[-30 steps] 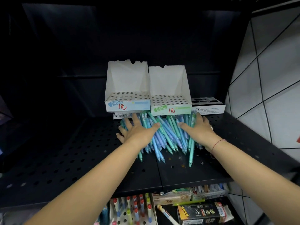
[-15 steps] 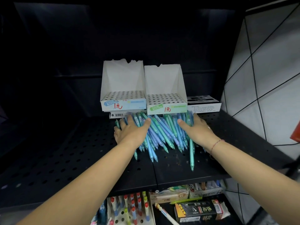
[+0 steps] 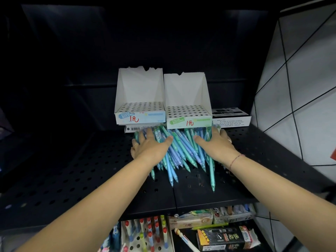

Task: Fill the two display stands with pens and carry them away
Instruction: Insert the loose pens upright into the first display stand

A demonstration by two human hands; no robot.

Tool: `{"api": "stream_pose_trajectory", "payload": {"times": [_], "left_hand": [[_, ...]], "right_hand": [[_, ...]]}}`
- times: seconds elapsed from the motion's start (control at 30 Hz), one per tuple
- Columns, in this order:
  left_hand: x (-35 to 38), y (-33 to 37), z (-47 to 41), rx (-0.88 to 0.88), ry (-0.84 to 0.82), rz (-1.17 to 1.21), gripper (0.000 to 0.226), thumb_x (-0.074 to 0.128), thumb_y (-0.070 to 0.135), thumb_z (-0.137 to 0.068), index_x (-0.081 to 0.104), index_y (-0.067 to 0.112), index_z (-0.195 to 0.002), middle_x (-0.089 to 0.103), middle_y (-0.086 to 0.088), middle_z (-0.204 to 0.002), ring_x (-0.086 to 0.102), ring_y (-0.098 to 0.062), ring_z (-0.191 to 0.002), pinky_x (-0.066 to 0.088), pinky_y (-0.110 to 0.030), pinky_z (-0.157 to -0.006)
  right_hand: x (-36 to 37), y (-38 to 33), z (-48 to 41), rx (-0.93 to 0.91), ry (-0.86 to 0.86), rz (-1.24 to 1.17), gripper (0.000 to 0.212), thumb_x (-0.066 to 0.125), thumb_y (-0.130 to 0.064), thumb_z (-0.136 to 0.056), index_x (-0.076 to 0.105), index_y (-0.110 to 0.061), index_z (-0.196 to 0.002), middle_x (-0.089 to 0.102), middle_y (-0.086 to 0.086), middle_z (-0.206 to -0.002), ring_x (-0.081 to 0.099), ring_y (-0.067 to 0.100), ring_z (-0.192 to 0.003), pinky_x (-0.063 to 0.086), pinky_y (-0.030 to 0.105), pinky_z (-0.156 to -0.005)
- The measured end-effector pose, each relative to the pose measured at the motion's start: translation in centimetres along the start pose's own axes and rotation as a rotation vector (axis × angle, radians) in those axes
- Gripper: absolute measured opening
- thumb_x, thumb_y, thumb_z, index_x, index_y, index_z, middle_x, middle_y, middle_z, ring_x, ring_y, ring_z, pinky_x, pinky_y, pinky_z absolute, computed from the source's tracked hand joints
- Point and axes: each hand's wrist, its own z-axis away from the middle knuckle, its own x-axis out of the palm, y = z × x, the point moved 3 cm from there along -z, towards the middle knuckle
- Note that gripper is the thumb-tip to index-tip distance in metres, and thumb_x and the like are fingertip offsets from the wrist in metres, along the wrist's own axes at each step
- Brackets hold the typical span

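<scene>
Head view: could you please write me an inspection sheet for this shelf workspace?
Surface: black perforated shelf, level.
Job's things: blue-label stand and green-label stand side by side at the back, holes empty; pens heaped loose in front of them.
Clutter: black-and-white box right of the stands; barcoded box beneath the blue-label stand.
Hands: left hand and right hand rest flat on the heap's two sides.
Cables: nothing seen.
Surroundings: white tiled wall at right; stationery on the level below.
</scene>
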Motion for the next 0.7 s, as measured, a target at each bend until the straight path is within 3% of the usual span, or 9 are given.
{"api": "stream_pose_trajectory", "payload": {"times": [0.27,0.5,0.6,0.7], "left_hand": [[-1.4,-2.3,-0.5,-0.004,0.012,0.031,0.098,0.042,0.075,-0.082,-0.003,0.026,-0.153,-0.006,-0.002,-0.162,0.002,-0.030,-0.148,0.010,-0.046,-0.119],[-2.1,-3.1,-0.3,0.065,0.003,0.080,0.093,0.042,0.072,-0.084,0.003,0.022,-0.153,0.000,-0.002,-0.162,0.004,-0.027,-0.148,0.012,-0.047,-0.119],[-2.8,-3.1,0.6,0.170,-0.048,0.075,0.094,0.038,0.074,-0.080,0.004,0.026,-0.153,-0.003,0.002,-0.162,-0.001,-0.023,-0.148,0.008,-0.046,-0.119],[-3.3,-3.8,2.1,0.368,-0.180,-0.050,0.101,0.031,0.087,-0.069,-0.002,0.038,-0.151,-0.012,0.011,-0.159,-0.014,-0.014,-0.146,-0.001,-0.044,-0.120]], "right_hand": [[-1.7,3.0,-1.9,-0.094,-0.036,0.042,0.081,0.029,-0.067,-0.091,0.009,-0.020,-0.154,0.009,0.006,-0.160,0.009,0.026,-0.147,0.014,0.041,-0.118],[-2.3,2.7,-2.0,-0.103,-0.065,0.014,0.083,0.036,-0.068,-0.089,0.013,-0.022,-0.153,0.010,0.008,-0.159,0.015,0.029,-0.145,0.019,0.044,-0.117],[-3.6,2.3,-0.3,-0.195,-0.093,-0.023,0.090,0.041,-0.073,-0.081,0.011,-0.028,-0.153,0.001,0.002,-0.161,0.004,0.023,-0.147,0.011,0.044,-0.119],[-4.8,2.8,3.1,-0.399,-0.237,-0.002,0.099,0.053,-0.073,-0.070,0.005,-0.041,-0.150,-0.012,-0.013,-0.159,-0.009,0.009,-0.146,0.005,0.040,-0.119]]}}
